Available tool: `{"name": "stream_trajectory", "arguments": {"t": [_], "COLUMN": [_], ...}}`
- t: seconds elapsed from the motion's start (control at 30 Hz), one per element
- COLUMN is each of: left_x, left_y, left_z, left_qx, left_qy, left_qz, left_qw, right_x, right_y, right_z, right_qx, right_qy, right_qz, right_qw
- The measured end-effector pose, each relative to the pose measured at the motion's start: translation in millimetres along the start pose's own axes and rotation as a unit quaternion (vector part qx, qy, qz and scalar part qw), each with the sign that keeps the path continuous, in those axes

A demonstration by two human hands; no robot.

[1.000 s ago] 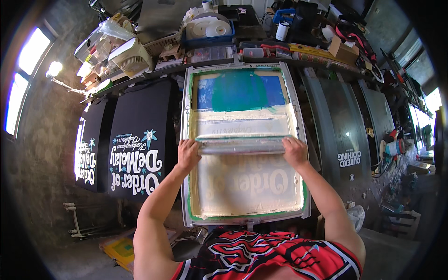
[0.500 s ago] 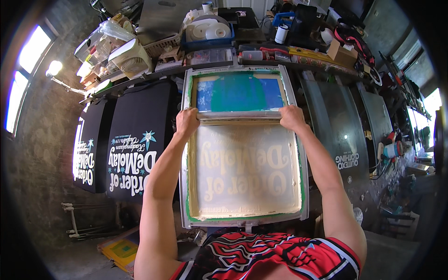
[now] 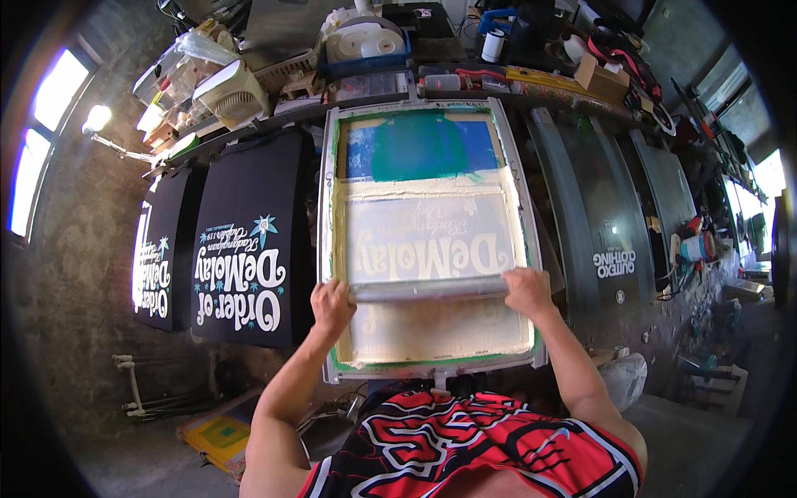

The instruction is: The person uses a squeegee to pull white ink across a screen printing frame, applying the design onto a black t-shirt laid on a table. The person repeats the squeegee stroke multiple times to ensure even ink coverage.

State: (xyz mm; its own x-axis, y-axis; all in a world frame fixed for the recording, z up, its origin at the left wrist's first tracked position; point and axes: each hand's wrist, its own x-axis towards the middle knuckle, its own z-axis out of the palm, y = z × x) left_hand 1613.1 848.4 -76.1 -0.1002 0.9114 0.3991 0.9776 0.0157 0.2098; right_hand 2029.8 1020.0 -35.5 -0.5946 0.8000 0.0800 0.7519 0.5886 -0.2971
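Observation:
A long, straight squeegee (image 3: 427,288) lies crosswise on a screen printing frame (image 3: 540,332) before me. My left hand (image 3: 333,308) is closed round its left end, and my right hand (image 3: 529,291) grips the right end. Pale lettering shows through the cream-coloured mesh (image 3: 415,336) on both sides of the squeegee. Toward the far end, the screen carries a blue and green patch (image 3: 419,149). Green tape lines the inside of the metal frame. What lies beneath the screen is hidden.
Black printed shirts (image 3: 241,241) lie on boards to the left. Bare dark boards (image 3: 594,207) stand to the right. Behind them runs a shelf with a fan (image 3: 231,95), a blue basket (image 3: 369,68) and a cardboard box (image 3: 602,79). A clear plastic bag (image 3: 624,378) hangs at lower right.
Both hands have drawn the squeegee toward me, from below the blue patch to the lower part of the mesh. More lettering shows behind it, and my view has shifted slightly.

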Motion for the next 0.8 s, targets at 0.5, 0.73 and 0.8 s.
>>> {"name": "stream_trajectory", "arguments": {"t": [0.5,0.73,0.8], "left_x": [-136.0,-93.6,-71.0], "left_y": [67.4,54.9,47.6], "left_z": [-86.4,-80.1,-73.0], "left_qx": [-0.042,-0.025,-0.016], "left_qy": [0.012,0.032,0.036], "left_qz": [0.046,0.046,0.045], "left_qw": [0.998,0.998,0.998], "right_x": [-168.2,-125.2,-102.7], "right_y": [-54.3,-48.5,-41.3], "right_z": [-26.7,-32.1,-33.1], "right_qx": [0.026,0.028,0.015], "right_qy": [0.09,0.095,0.082], "right_qz": [-0.051,-0.047,-0.036], "right_qw": [0.994,0.994,0.996]}}
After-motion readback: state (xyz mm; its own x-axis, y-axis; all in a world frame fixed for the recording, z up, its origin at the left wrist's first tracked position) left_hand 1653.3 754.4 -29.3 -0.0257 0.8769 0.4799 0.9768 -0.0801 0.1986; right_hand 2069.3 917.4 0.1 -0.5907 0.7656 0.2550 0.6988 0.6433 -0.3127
